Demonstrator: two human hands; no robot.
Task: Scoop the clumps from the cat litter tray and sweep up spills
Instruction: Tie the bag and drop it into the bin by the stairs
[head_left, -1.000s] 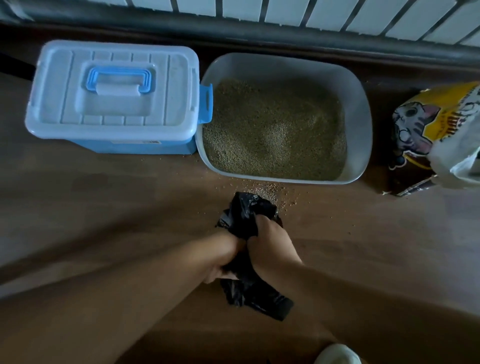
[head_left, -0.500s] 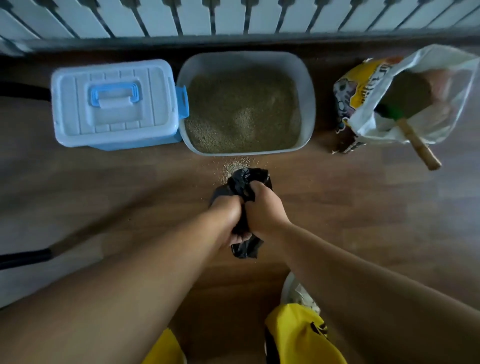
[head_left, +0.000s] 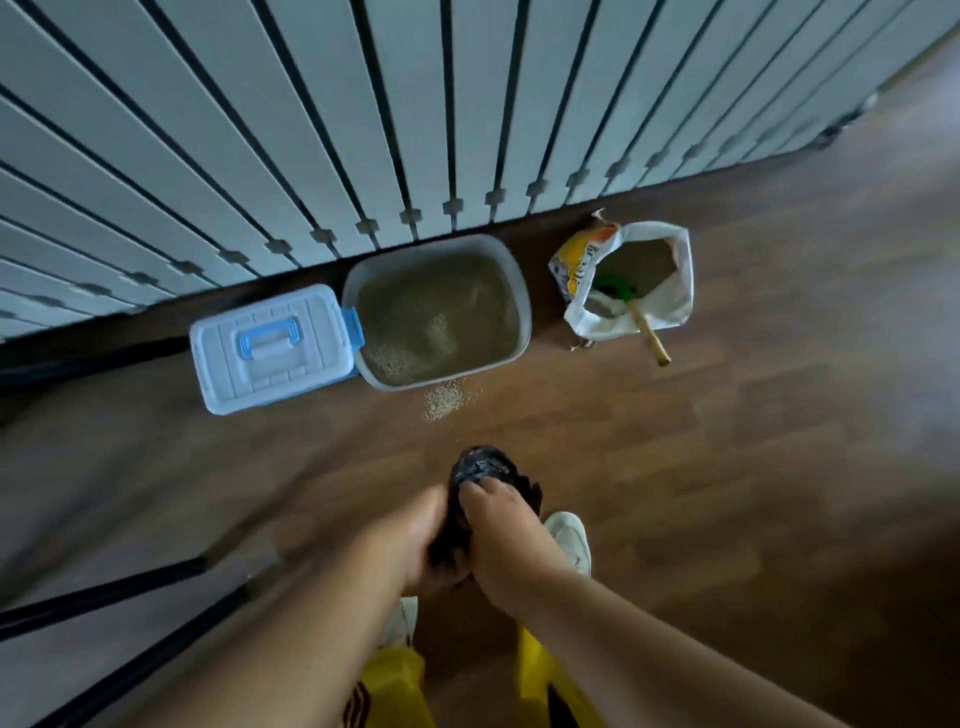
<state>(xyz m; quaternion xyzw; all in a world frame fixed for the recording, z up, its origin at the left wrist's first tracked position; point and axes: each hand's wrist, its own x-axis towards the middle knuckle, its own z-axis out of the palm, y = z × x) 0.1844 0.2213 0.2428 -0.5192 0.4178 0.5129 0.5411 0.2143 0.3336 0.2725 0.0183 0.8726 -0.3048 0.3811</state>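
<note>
Both my hands hold a crumpled black plastic bag (head_left: 480, 470) in front of me, above the wooden floor. My left hand (head_left: 423, 535) grips its lower part and my right hand (head_left: 501, 525) grips its top. A grey litter tray (head_left: 522, 301) full of tan litter stands against the slatted wall. A small patch of spilled litter (head_left: 444, 399) lies on the floor just in front of the tray, well ahead of my hands.
A white box with a blue handle (head_left: 270, 348) stands left of the tray. An open litter sack (head_left: 631, 283) on the right holds a green scoop with a wooden handle (head_left: 647, 335). Black poles (head_left: 104, 597) cross the lower left. My white shoes (head_left: 571, 538) are below.
The view has risen and pulled back from the tray, so the tray, box and sack look smaller and farther away. My hands still grip the black bag, now higher off the floor.
</note>
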